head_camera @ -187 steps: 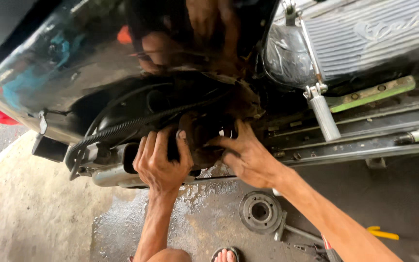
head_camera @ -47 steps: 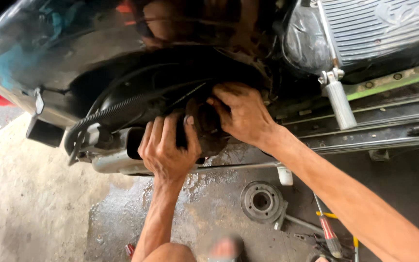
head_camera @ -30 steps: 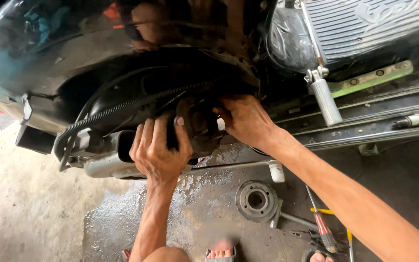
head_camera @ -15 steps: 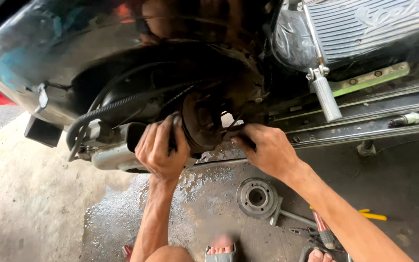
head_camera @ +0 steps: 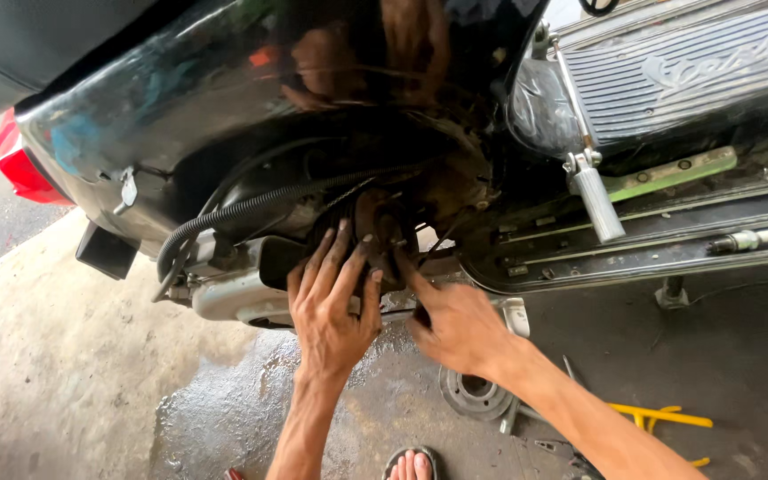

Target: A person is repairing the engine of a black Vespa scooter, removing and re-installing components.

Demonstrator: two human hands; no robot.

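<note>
A black scooter (head_camera: 251,98) stands on its side panel opened, with a rusty, greasy round engine part (head_camera: 384,231) showing in the opening. My left hand (head_camera: 331,298) lies flat against that part, fingers spread upward over it. My right hand (head_camera: 451,320) reaches in from the right just below it, index finger stretched toward the part's lower edge. Whether the right hand holds anything small is hidden by the fingers. A black ribbed hose (head_camera: 251,209) curves over the opening above my left hand.
A round metal hub (head_camera: 473,396) lies on the wet concrete floor (head_camera: 135,391) under my right arm, with a yellow tool (head_camera: 660,416) beside it. A chrome footpeg (head_camera: 597,200), a spark plug (head_camera: 744,240) on the footboard, and my sandalled foot (head_camera: 411,464) are close by.
My right hand has dropped from the top of the round part to its lower right. My left hand has opened flat on it. The view has shifted closer.
</note>
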